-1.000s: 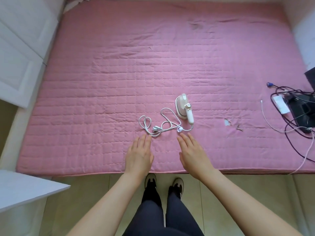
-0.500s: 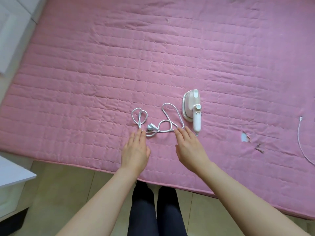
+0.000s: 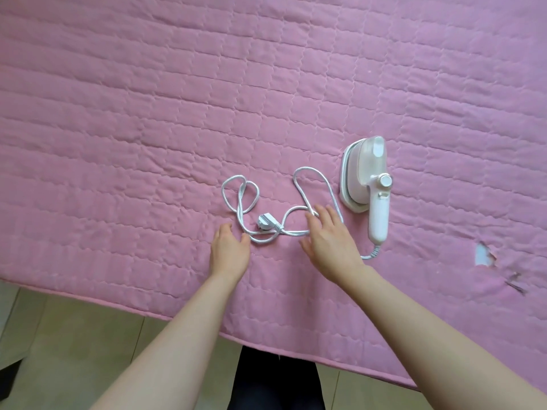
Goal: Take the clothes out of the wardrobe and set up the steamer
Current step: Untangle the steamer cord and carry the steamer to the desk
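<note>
Two hands reach over the pink quilted bed cover [image 3: 148, 119]: the left hand [image 3: 229, 250] with loosely curled fingers beside the white cord [image 3: 299, 202], the right hand [image 3: 331, 241] with spread fingers over its loops. One handheld steamer [image 3: 367, 184] lies near, with one plug [image 3: 265, 221]. A tangled loop could, I think, drag the steamer when pulled.

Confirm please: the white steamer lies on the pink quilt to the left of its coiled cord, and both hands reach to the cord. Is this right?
One detail is wrong. In the head view, the steamer lies to the right of its coiled cord, not to the left. The rest holds: it lies on the pink quilt, and the left hand and right hand both reach to the cord.
</note>
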The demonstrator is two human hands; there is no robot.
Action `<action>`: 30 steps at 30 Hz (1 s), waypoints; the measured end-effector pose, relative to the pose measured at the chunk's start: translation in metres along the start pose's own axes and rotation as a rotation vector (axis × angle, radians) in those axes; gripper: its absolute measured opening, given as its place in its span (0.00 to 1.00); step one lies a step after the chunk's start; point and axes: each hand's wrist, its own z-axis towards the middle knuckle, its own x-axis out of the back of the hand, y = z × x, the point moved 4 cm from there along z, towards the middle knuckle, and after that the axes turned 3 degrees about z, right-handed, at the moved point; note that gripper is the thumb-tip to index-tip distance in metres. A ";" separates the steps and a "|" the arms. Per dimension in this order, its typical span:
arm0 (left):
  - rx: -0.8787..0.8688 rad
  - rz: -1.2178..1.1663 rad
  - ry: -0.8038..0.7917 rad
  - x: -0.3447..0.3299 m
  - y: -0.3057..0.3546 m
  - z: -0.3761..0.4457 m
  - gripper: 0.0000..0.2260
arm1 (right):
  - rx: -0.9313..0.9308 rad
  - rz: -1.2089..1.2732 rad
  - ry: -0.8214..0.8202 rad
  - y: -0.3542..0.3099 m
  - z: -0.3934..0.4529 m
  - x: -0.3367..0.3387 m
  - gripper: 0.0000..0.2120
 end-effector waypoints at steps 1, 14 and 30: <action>0.043 -0.056 0.002 -0.005 -0.001 0.006 0.22 | -0.031 0.013 0.006 0.003 0.009 -0.001 0.26; 0.200 -0.311 0.020 -0.028 -0.001 0.050 0.09 | -0.279 0.050 -0.066 0.022 0.050 -0.013 0.51; 0.198 -0.832 -0.221 -0.018 0.007 0.063 0.09 | -0.264 0.540 0.071 0.027 0.035 -0.022 0.15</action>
